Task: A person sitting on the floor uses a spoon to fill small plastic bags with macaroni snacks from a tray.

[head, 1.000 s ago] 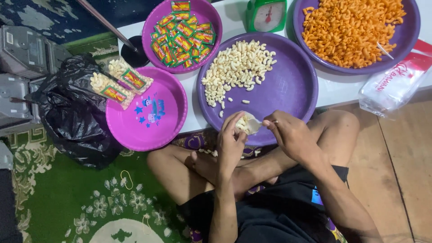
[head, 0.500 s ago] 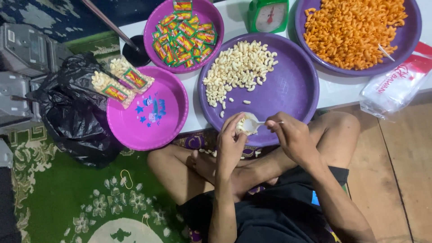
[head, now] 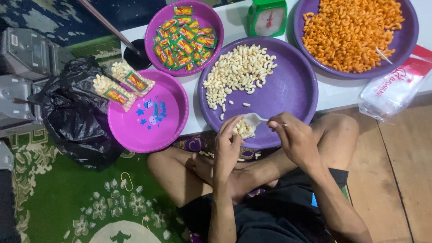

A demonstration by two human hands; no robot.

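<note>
White spoon (head: 255, 119) level, bowl leftward over small bag (head: 243, 128); right fingers (head: 275, 124) pinching handle.

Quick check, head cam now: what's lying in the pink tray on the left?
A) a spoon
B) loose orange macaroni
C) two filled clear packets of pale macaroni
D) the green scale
C: two clear packets of pale macaroni with small labels lie at the upper left rim of the pink tray; the orange macaroni sits in a purple tray and the green scale stands on the white table.
</note>
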